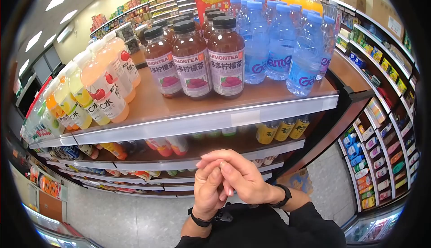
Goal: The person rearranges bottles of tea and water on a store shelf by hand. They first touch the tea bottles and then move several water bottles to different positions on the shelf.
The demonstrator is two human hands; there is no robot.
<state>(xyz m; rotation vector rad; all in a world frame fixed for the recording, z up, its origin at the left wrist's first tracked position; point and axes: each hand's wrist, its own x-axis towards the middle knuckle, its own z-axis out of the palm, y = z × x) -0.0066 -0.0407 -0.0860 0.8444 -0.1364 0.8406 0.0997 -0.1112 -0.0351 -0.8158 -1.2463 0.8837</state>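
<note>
My left hand (208, 190) and my right hand (244, 178) are clasped together in front of my body, below the edge of the top shelf. The fingers of each press against the other hand, and no object shows between them. Black bands circle both wrists. Above and beyond them, dark lemon tea bottles (226, 61) with black caps stand upright on the brown top shelf (179, 109). To their right are clear blue water bottles (306, 55). Pink drink bottles (107, 88) with white caps stand to the left.
Lower shelves (166, 165) hold more drinks, including yellow-labelled bottles (283, 130). Stocked shelving (381, 135) lines the right side. Red bags (214, 1) stand behind the bottles. A cardboard box (300, 181) sits on the grey tiled floor (121, 212) beside the shelf's right end.
</note>
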